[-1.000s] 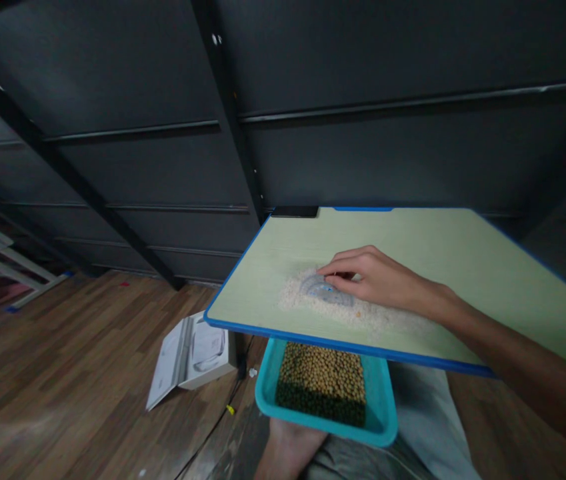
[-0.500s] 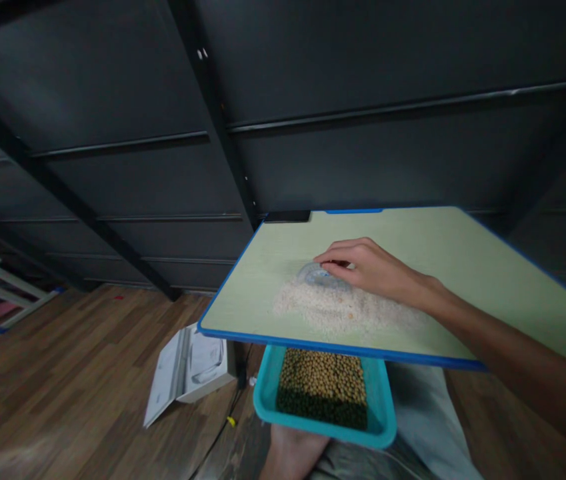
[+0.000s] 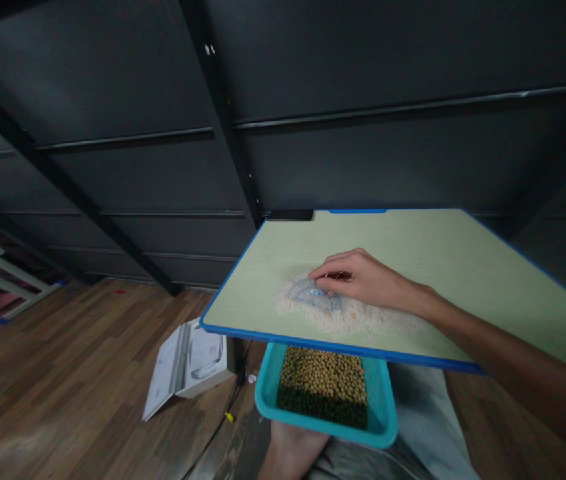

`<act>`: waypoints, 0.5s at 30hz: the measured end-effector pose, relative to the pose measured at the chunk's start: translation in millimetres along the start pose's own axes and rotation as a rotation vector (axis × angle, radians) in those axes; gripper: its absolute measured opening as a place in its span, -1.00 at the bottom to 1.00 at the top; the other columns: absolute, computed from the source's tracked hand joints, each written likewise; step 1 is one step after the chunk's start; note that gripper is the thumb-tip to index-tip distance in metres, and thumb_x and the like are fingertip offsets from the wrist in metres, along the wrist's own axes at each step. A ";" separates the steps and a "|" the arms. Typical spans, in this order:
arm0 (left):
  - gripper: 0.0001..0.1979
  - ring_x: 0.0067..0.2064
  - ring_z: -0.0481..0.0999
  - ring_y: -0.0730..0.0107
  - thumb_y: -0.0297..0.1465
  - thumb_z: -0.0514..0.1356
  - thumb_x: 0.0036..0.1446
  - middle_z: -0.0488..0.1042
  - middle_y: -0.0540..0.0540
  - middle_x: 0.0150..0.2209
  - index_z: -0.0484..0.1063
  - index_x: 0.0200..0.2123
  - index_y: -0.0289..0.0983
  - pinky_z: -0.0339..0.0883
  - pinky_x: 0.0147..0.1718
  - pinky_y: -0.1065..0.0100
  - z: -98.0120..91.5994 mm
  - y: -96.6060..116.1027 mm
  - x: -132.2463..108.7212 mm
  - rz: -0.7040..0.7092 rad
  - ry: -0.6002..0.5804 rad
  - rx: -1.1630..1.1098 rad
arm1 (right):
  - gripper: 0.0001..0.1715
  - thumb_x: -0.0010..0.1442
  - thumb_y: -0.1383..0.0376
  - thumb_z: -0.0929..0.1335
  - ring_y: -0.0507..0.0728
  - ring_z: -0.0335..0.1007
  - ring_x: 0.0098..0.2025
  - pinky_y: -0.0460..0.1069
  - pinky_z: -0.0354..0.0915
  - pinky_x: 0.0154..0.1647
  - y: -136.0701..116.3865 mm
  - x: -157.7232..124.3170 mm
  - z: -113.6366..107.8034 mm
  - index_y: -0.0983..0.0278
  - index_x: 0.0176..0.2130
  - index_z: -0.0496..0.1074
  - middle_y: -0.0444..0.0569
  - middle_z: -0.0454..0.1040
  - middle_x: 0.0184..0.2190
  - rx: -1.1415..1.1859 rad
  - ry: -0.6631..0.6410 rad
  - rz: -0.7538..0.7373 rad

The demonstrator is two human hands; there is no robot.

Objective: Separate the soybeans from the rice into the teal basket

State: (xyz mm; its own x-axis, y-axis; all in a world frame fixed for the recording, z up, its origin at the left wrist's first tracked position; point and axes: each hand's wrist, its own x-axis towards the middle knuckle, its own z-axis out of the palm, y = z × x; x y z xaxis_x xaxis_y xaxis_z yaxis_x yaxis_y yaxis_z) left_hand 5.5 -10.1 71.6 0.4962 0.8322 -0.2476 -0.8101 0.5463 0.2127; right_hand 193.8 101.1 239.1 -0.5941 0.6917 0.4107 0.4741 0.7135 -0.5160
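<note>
A clear half-round protractor [image 3: 307,293] lies against a spread of small pale grains like rice [image 3: 347,320] on the light green tabletop [image 3: 413,247]. My right hand [image 3: 363,277] pinches its upper edge between thumb and fingers. A few yellowish beans show among the grains. Below the table's front edge, my left hand [image 3: 295,441] supports a turquoise tray [image 3: 325,430] from underneath, its fingers hidden by the tray. Inside the tray are tan beans [image 3: 327,373] at the far side and dark green beans [image 3: 320,408] at the near side. The table covers the tray's far rim.
A flat black object [image 3: 290,215] rests at the table's far left corner, near the dark panelled wall [image 3: 363,160]. On the wooden floor stand an open white box [image 3: 205,360] and a dark cable [image 3: 220,427] with a yellow tag. A white metal frame [image 3: 17,283] is at far left.
My right hand has moved slightly toward me and to the left with the protractor, which now lies flatter over the grains. The tray in my left hand has hardly moved.
</note>
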 end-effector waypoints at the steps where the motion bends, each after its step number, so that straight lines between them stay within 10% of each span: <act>1: -0.58 0.24 0.31 0.00 -0.06 0.06 0.15 0.53 -0.04 0.10 0.44 0.03 0.01 0.12 0.20 -0.17 -2.5 -1.0 -0.1 0.001 -0.002 0.001 | -0.75 0.26 0.37 0.34 0.05 0.49 -0.22 -0.06 0.31 -0.19 -0.1 0.1 0.7 0.27 -0.09 0.56 -0.03 0.60 -0.22 0.003 0.001 -0.007; 15: -0.58 0.16 0.43 0.09 -0.29 0.01 0.24 0.54 -0.12 0.08 0.32 0.15 -0.09 0.07 0.24 -0.10 -30.3 -2.0 -1.6 0.002 -0.109 0.000 | -0.74 0.28 0.38 0.33 0.07 0.49 -0.17 -0.02 0.33 -0.11 -6.5 1.3 8.9 0.25 -0.07 0.55 -0.02 0.61 -0.18 0.033 0.071 -0.002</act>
State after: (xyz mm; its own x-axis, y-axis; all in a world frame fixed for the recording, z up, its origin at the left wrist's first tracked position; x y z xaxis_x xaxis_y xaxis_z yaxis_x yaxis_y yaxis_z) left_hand -3.2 -15.4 42.9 0.5253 0.8389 -0.1426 -0.8113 0.5443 0.2133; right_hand 184.2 96.3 236.3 -0.5466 0.6973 0.4637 0.4502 0.7116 -0.5394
